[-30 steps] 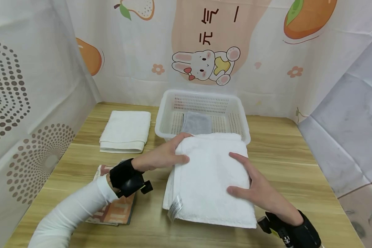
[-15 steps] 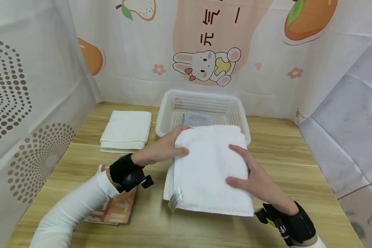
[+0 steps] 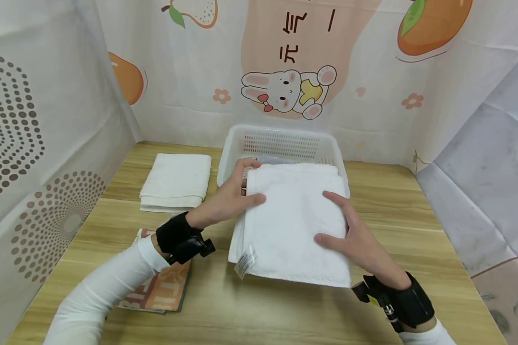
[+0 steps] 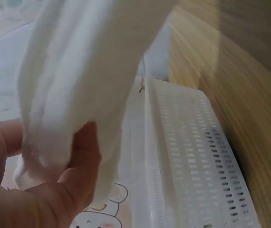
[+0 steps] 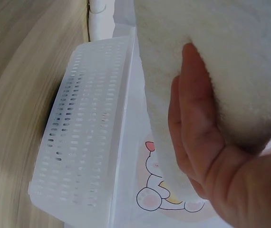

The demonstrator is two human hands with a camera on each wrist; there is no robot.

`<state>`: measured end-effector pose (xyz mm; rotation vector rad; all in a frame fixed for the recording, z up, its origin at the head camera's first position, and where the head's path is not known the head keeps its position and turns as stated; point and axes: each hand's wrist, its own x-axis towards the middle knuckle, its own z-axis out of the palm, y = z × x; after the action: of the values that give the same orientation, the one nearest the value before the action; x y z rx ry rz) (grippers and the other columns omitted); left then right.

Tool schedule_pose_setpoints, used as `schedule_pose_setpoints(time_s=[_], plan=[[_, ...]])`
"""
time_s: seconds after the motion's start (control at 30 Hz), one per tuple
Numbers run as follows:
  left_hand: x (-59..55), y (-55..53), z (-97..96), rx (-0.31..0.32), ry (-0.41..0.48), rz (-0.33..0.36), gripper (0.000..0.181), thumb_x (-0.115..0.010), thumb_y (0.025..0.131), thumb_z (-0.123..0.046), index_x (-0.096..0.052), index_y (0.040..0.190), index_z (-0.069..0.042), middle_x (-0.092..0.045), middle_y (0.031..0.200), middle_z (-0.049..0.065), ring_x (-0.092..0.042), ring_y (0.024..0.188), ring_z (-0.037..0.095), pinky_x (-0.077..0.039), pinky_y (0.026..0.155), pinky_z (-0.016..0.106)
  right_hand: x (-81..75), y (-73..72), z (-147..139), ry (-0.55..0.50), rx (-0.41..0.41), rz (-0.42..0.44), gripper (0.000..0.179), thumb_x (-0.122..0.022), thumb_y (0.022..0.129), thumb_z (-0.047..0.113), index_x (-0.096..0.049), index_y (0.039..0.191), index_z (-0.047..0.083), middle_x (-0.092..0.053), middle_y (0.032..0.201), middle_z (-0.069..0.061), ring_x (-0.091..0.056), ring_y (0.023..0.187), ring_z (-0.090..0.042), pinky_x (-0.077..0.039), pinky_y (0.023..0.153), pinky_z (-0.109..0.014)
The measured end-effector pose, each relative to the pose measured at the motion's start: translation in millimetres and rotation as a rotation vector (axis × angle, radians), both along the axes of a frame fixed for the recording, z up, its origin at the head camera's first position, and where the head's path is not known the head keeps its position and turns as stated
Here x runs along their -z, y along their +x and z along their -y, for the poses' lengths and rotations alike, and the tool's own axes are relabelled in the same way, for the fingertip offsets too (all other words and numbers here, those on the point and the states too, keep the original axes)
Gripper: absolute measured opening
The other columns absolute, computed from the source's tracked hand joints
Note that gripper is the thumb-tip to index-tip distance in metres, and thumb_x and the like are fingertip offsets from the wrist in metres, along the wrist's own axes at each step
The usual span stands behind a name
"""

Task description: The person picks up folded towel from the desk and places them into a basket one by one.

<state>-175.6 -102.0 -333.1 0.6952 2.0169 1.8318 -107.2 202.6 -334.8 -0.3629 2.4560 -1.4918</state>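
Left fingers (image 3: pixel 255 200) and right fingers (image 3: pixel 331 241) grip a towel (image 3: pixel 295 220); wrist views alone expose the basket's front (image 5: pixel 81 128).

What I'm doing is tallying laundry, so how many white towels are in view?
2: the held towel, between the left hand and right hand; and the other towel, on the table left of the basket. More may be hidden inside it.

- White towel (image 3: pixel 295 225) between left grip (image 3: pixel 226 196) and right grip (image 3: pixel 360 242): thick cloth, matt, fluffy pile.
- Label (image 3: pixel 245 261) on it, nearer the wearer than the left grip: thin, smooth-looking.
- Basket (image 3: pixel 285 143) beyond both grips: perforated plastic, smooth, faint sheen.
- Folded towel (image 3: pixel 177 179), left of the left grip: matt cloth, flatter texture.
- Surface (image 3: pixel 397 215) under both: wood-grained, smooth, slightly glossy.
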Motion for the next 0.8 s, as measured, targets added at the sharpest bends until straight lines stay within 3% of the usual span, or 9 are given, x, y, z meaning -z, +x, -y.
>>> schedule_pose_setpoints(time_s=[0.07,0.2,0.3,0.4,0.53,0.63,0.8], plan=[[1.4,0.0,-1.4,-0.034,-0.003,-0.067,0.051,-0.058,0.099,-0.005,-0.022,0.134,-0.013,-0.055,0.109,0.02,-0.064,0.089,0.024,-0.056,0.073,0.036,0.0,-2.4,0,-0.008,0.013,-0.006,0.088,-0.077,0.087,0.013,-0.022,0.155,0.029,-0.041,0.127,-0.024,-0.06,0.099,-0.033,-0.057,0.072,-0.036],[2.7,1.1,-3.5,-0.102,-0.101,-0.262,0.023,-0.055,0.102,-0.01,-0.039,0.118,-0.01,-0.047,0.09,0.007,-0.046,0.071,0.016,-0.039,0.065,0.025,-1.9,-5.6,1,-0.005,0.028,-0.011,0.089,-0.077,0.088,0.015,-0.021,0.155,0.029,-0.037,0.132,-0.021,-0.057,0.103,-0.035,-0.056,0.074,-0.036],[2.3,0.7,-4.7,-0.122,-0.155,-0.344,0.011,-0.05,0.104,-0.011,-0.056,0.114,-0.01,-0.055,0.098,0.002,-0.041,0.071,0.017,-0.035,0.067,0.027,-3.0,-8.4,2,-0.015,0.032,-0.011,0.089,-0.077,0.088,0.015,-0.021,0.156,0.028,-0.037,0.133,-0.021,-0.057,0.103,-0.034,-0.056,0.074,-0.036],[1.9,-0.4,-4.8,-0.099,-0.147,-0.321,0.018,-0.053,0.103,-0.011,-0.062,0.118,-0.01,-0.061,0.12,0.002,-0.052,0.09,0.016,-0.042,0.08,0.028,-4.8,-12.0,3,-0.024,0.033,-0.009,0.089,-0.076,0.088,0.014,-0.02,0.156,0.028,-0.038,0.132,-0.021,-0.058,0.102,-0.033,-0.057,0.074,-0.036],[1.4,-3.0,-3.9,-0.037,-0.123,-0.258,0.038,-0.066,0.096,-0.01,-0.056,0.132,-0.01,-0.051,0.141,0.002,-0.05,0.12,0.016,-0.046,0.095,0.033,-7.0,-17.2,2,-0.032,0.043,0.0,0.09,-0.076,0.088,0.014,-0.02,0.156,0.028,-0.04,0.13,-0.022,-0.061,0.098,-0.032,-0.057,0.073,-0.037],[1.0,-5.7,-3.7,0.023,-0.129,-0.249,0.063,-0.074,0.089,-0.008,-0.045,0.145,-0.013,-0.042,0.148,0.002,-0.048,0.124,0.019,-0.046,0.099,0.038,-7.3,-20.7,2,-0.034,0.053,0.009,0.09,-0.076,0.088,0.014,-0.02,0.156,0.028,-0.041,0.13,-0.023,-0.062,0.097,-0.032,-0.057,0.072,-0.037],[0.4,-8.6,-3.8,0.082,-0.223,-0.292,0.096,-0.082,0.08,-0.01,-0.025,0.157,-0.023,-0.03,0.154,0.001,-0.04,0.13,0.018,-0.037,0.108,0.04,-6.9,-24.7,0,-0.022,0.063,0.008,0.089,-0.076,0.088,0.016,-0.019,0.156,0.03,-0.039,0.131,-0.022,-0.059,0.1,-0.034,-0.057,0.073,-0.039]])
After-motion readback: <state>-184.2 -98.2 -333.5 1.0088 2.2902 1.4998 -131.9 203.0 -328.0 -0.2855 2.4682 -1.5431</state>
